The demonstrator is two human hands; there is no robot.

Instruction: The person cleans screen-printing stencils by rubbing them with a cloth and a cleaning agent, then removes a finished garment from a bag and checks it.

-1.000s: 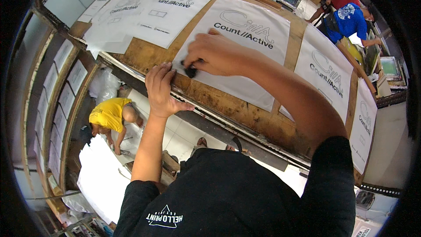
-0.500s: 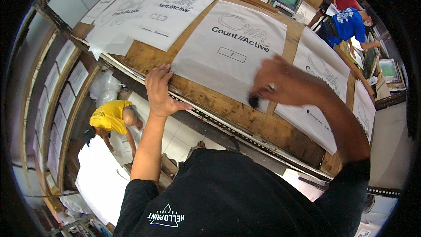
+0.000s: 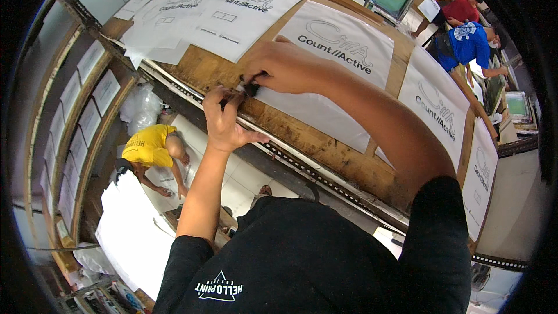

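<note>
A white printed sheet (image 3: 332, 110), perhaps a plastic bag, lies flat on the wooden table (image 3: 285, 125) in front of me. It carries black lettering and an outlined script design. At its near left corner my right hand (image 3: 282, 70) is closed around a small dark thing (image 3: 251, 88), whose kind I cannot make out. The right forearm crosses over the sheet and hides part of it. Just below, my left hand (image 3: 224, 125) rests at the table's near edge, fingers bent loosely and apart, thumb stretched out along the edge.
More printed sheets (image 3: 247, 20) lie to the left, some overlapping, and others (image 3: 435, 99) to the right. A perforated metal rail (image 3: 314, 177) runs along the near edge. A person in yellow (image 3: 148, 146) crouches below left; people in blue (image 3: 467, 45) and red (image 3: 462, 10) are far right.
My right hand has swept left from the sheet's near right corner to its near left corner, still holding the dark thing. My left hand stays at the edge. The view has shifted slightly.
</note>
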